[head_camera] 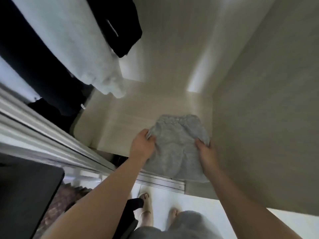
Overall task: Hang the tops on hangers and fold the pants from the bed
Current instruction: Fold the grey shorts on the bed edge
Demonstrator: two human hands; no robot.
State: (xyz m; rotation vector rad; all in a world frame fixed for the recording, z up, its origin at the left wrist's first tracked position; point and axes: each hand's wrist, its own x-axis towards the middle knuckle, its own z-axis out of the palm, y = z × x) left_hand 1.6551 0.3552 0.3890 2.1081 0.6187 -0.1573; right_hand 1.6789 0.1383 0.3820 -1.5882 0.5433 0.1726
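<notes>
Left hand: the left hand [142, 144] has its fingers curled round the left edge of the folded light-grey sweatpants [176, 147], with the cloth bunched in the grip.
Right hand: the right hand [205, 152] clamps the right edge, thumb on top and fingers tucked beneath the fabric.
Pants: the folded bundle is stretched between the two hands, with its gathered elastic waistband at the far end. It sits low inside the beige wardrobe compartment [155, 104], over the base panel. The motion blur makes it hard to tell whether the bundle rests on the panel or hangs just above it.
Wardrobe wall: a plain beige side wall stands just beside the right hand.
Hanging clothes: up and to the left hang a pale grey-white top [69, 42] and a black garment [119, 23], well apart from the pants.
Door track: the metal sliding-door track [160, 182] runs just under the near edge of the bundle.
Floor: the person's feet [146, 209] stand on the white floor [198, 204] below the track.
</notes>
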